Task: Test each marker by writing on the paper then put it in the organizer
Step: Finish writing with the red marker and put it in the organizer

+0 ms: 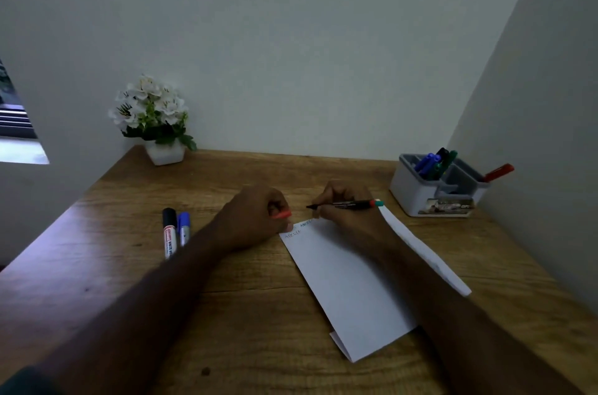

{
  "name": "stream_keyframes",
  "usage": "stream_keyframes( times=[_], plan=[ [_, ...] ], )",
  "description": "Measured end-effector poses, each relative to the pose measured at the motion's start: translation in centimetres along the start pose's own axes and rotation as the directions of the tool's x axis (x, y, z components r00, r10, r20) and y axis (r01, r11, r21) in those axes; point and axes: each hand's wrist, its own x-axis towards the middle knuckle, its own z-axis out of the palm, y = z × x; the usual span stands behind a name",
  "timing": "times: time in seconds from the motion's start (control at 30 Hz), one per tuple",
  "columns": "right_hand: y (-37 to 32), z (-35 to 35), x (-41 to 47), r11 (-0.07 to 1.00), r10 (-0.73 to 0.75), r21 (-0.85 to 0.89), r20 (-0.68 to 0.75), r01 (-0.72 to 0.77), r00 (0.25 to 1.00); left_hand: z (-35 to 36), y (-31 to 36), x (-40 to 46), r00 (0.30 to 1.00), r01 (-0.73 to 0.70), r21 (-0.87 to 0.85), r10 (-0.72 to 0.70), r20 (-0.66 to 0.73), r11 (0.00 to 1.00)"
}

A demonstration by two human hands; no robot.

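Note:
A white sheet of paper (349, 281) lies on the wooden desk with a few short written marks at its top left corner. My right hand (346, 203) grips an uncapped dark marker (346, 204), tip pointing left, just above the paper's top edge. My left hand (255, 216) is closed on a red cap (282, 215) beside the paper's corner. A black-capped marker (169, 232) and a blue-capped marker (183, 228) lie side by side on the desk to the left. The grey organizer (430, 197) at the right rear holds blue, green, black and red markers.
A white pot of white flowers (155, 119) stands at the desk's back left corner. Walls close the desk at the back and right (534, 103). The paper's right flap (424, 249) is folded upward.

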Motion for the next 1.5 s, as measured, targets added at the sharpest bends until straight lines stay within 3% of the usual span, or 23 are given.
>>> stream_keyframes(
  times=[0.23, 1.1, 1.5],
  plan=[
    [0.5, 1.0, -0.2, 0.998, 0.061, 0.037, -0.053, -0.059, 0.997, 0.2, -0.4, 0.3, 1.0, 0.001, -0.019, -0.001, -0.004, 1.0],
    [-0.1, 1.3, -0.4, 0.999, 0.021, -0.041, -0.035, -0.022, 0.999, 0.3, -1.0, 0.4, 1.0, -0.009, -0.055, 0.008, -0.004, 0.998],
    [0.7, 1.4, -0.1, 1.0, -0.003, 0.013, -0.04, 0.003, 0.999, 0.4, -1.0, 0.4, 1.0, -0.007, -0.064, 0.007, 0.005, 0.998]
  ],
)
